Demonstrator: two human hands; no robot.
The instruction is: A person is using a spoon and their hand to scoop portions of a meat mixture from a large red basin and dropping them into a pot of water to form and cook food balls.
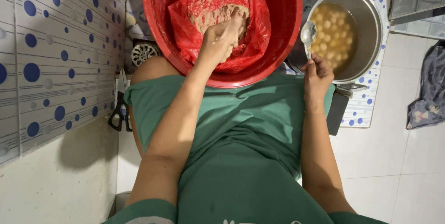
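Head view: left hand [221,40] digs into mince [218,16] (bagged, red basin [287,34]); right hand [316,73] pinches a spoon [308,34] by the pot [371,24]. Likely shaping balls; next, scoop a portion.

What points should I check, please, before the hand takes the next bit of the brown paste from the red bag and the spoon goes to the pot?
1. Left hand reaches the brown paste in the red plastic bag: ok, fingers are pressed into it.
2. Bag sits inside the red basin: ok.
3. Right hand holds the metal spoon upright: ok.
4. Spoon bowl is empty: ok, it looks empty.
5. Metal pot with pale balls in liquid is close beside the basin: ok.
6. Room left in the pot: cannot tell.
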